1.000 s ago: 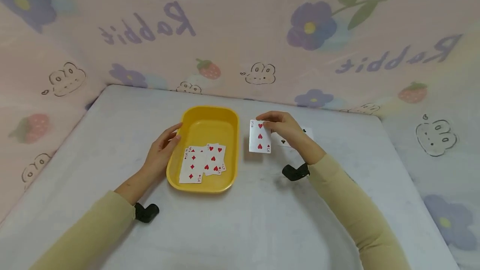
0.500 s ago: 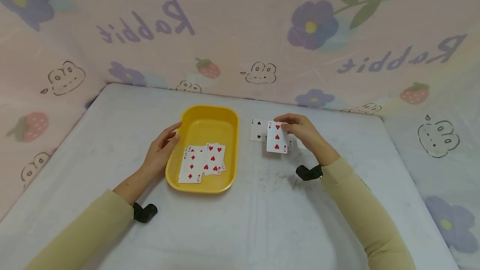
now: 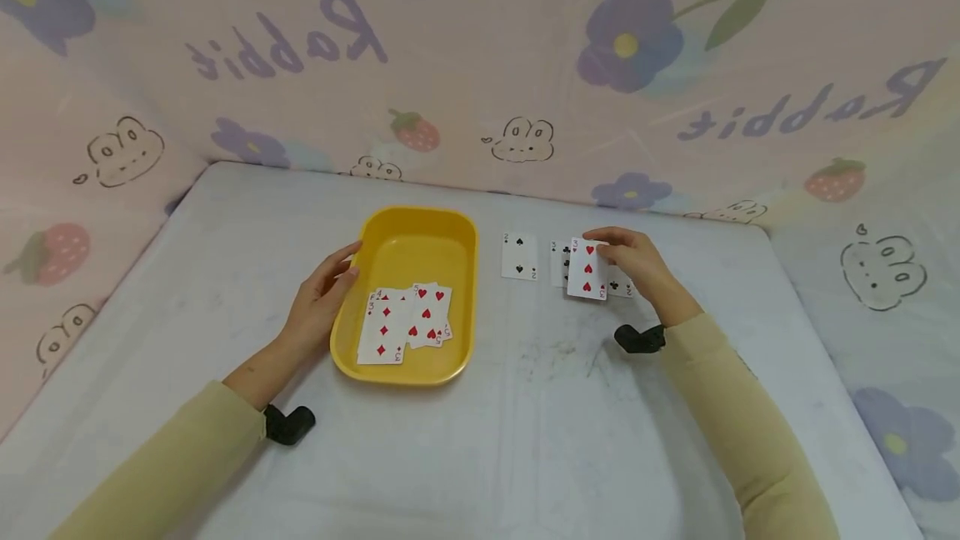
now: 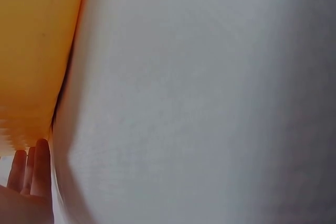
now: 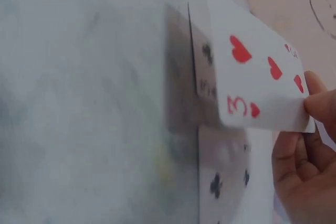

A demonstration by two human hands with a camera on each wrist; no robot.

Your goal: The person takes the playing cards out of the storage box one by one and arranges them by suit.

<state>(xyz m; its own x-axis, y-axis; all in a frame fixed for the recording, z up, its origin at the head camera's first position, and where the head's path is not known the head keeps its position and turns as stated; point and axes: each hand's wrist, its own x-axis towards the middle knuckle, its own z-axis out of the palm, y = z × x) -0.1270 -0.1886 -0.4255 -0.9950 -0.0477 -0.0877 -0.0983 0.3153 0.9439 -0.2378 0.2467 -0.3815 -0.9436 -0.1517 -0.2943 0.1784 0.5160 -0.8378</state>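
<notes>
Cards (image 3: 386, 330) likely wait in the tray (image 3: 422, 258) the straight-fingered left hand (image 3: 318, 297) touches; the right hand (image 3: 637, 265) pinches a heart card (image 3: 586, 275) over black cards (image 3: 558, 264) already out.

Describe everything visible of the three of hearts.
The three of hearts is a thin, smooth-looking white playing card with three red hearts down its middle and a small red 3 and heart in opposite corners. The right hand pinches it near its upper right corner as seen from the head, face toward that camera. It is raised off the white table, right of the yellow tray, and partly hides a club card behind it.
</notes>
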